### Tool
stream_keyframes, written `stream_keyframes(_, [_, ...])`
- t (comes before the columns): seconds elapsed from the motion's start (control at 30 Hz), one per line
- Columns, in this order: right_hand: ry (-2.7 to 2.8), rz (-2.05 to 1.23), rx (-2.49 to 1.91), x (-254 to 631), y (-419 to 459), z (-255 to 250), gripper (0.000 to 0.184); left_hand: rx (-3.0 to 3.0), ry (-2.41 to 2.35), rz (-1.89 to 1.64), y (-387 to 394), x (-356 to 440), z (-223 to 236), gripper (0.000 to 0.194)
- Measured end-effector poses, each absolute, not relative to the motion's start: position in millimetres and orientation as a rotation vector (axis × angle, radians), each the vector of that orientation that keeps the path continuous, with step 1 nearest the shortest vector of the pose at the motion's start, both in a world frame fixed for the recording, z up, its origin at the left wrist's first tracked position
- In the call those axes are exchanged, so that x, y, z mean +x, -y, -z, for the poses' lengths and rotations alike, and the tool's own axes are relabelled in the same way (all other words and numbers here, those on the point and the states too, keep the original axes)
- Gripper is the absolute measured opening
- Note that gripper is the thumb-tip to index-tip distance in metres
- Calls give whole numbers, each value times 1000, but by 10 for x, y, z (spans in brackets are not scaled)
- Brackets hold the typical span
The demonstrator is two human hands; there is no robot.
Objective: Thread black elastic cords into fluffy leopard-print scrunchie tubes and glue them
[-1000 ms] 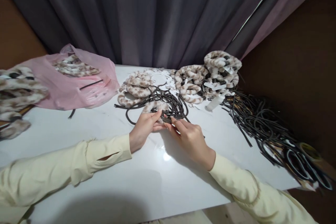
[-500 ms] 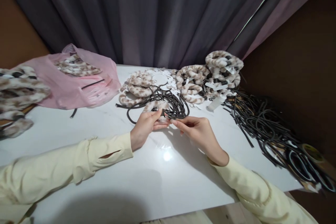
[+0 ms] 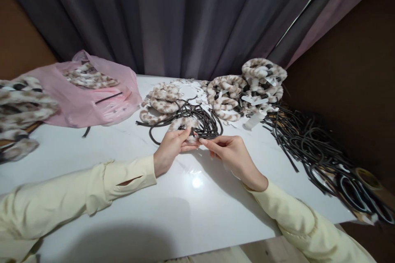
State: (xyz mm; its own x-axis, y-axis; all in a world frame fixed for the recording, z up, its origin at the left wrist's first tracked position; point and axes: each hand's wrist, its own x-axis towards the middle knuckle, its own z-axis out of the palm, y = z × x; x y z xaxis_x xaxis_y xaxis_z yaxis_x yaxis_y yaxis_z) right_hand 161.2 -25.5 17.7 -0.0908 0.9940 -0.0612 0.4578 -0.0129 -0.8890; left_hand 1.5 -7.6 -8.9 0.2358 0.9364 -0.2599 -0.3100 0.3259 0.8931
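My left hand point(image 3: 170, 149) rests on the white table point(image 3: 129, 197), its fingers pinched round a furry leopard-print hoop point(image 3: 184, 123) at the near edge of a heap of dark plastic hoops point(image 3: 202, 122). My right hand point(image 3: 230, 153) meets it from the right, thumb and forefinger pinched at the same end of the furry hoop. What exactly sits between the right fingertips is too small to make out. Both arms wear cream sleeves.
A pink plastic bag point(image 3: 89, 98) of furry covers lies at the back left. More furry strips point(image 3: 18, 111) hang at the far left. Covered hoops point(image 3: 247, 88) are stacked at the back right beside a small white bottle point(image 3: 254, 120). Bare dark hoops point(image 3: 311, 148) sprawl along the right edge.
My right hand has turned palm-up and lifted a little off the table, shifting slightly right; its fingertips stay at the furry hoop's end. The left hand has barely moved.
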Motion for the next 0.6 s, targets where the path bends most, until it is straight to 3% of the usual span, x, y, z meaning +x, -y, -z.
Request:
stream_keyframes(0.2, [1672,-937,-1491,1589,266,-158,40,807,-947,-1016,62,21,98,32])
stream_keyframes(0.6, [1994,-262,-1329,1549,290,-21,36,798,-941,-1029,80,48,113,31])
